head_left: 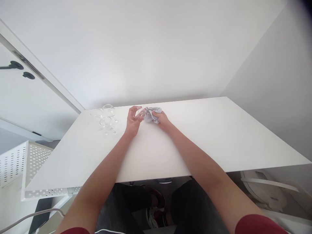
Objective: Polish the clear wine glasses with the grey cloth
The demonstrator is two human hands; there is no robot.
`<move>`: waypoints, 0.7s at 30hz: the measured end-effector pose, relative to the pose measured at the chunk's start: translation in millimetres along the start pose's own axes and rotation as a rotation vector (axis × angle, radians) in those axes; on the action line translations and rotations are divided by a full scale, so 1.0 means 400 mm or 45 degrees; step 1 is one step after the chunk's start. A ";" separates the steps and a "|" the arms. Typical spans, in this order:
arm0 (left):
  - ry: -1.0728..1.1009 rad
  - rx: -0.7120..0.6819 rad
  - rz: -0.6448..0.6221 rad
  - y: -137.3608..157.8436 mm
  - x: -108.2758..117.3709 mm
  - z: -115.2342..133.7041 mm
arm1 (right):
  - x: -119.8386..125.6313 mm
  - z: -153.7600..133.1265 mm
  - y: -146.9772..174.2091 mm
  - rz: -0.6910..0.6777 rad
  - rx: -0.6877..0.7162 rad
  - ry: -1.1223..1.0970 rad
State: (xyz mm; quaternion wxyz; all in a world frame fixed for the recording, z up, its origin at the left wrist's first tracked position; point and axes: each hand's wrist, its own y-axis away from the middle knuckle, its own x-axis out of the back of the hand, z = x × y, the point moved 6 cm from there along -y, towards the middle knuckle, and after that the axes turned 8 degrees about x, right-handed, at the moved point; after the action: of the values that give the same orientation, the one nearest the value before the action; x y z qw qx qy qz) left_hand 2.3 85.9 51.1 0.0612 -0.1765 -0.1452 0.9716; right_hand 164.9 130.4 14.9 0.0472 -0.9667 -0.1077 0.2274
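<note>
Left hand (133,123) grasping tilted glass (138,112), right hand (163,118) clutching cloth (151,117) against it; clear glasses (105,121) clustered nearby

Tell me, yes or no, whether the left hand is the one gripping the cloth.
No, the right hand grips the cloth, while the left hand holds a clear glass.

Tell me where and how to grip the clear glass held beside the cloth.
Grip the glass around its rounded bowl, probably from the left, as the left hand does: that broad end seems to face left, while the bunched cloth in the right hand crowds its other end.
</note>
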 end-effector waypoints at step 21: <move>0.065 0.082 0.031 -0.008 0.025 -0.008 | -0.032 -0.034 0.024 0.018 0.147 0.318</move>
State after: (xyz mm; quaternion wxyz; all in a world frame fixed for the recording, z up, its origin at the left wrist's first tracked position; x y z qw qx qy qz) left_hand -5.5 91.4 45.9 0.0588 -0.2008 -0.1100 0.9717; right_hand 161.5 117.6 31.1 0.1142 -0.9839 -0.0808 0.1113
